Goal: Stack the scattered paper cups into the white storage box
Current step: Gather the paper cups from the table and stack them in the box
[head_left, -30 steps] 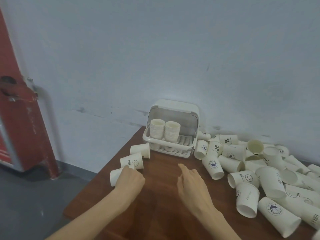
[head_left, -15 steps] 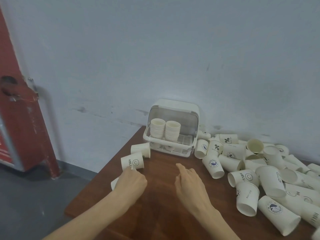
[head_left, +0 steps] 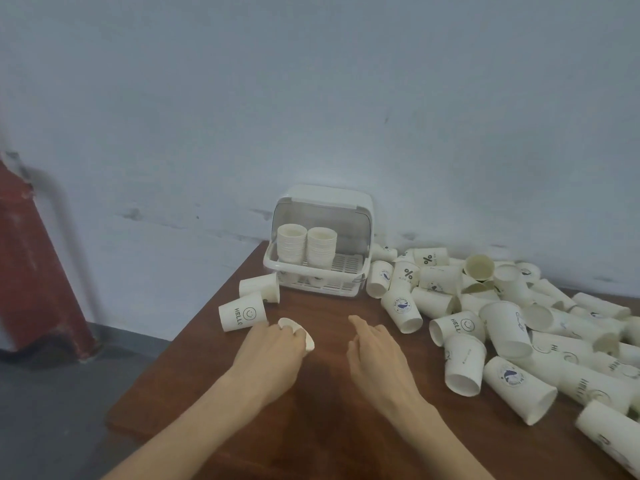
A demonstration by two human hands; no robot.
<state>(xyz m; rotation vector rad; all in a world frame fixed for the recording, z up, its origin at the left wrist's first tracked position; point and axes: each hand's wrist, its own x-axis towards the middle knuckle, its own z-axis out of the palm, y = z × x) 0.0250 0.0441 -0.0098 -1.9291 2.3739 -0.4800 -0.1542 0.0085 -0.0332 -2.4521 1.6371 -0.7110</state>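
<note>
My left hand [head_left: 272, 351] grips a white paper cup [head_left: 300, 332], its rim showing past my fingers, just above the brown table [head_left: 322, 410]. My right hand [head_left: 379, 351] hovers beside it with fingers relaxed and holds nothing. The white storage box [head_left: 320, 242] stands at the table's back edge with its lid raised; two stacks of cups [head_left: 306, 247] stand inside on the left. A "HELLO" smiley cup [head_left: 242, 315] and another cup [head_left: 259, 287] lie left of the box. Several scattered cups [head_left: 502, 323] cover the right side.
A pale wall [head_left: 311, 98] runs directly behind the box. The table's left edge drops to a grey floor [head_left: 52, 410]. A red pillar with a pipe [head_left: 31, 254] stands at far left.
My left hand has picked the cup up from the table's left edge and brought it right toward the middle. My right hand has barely moved.
</note>
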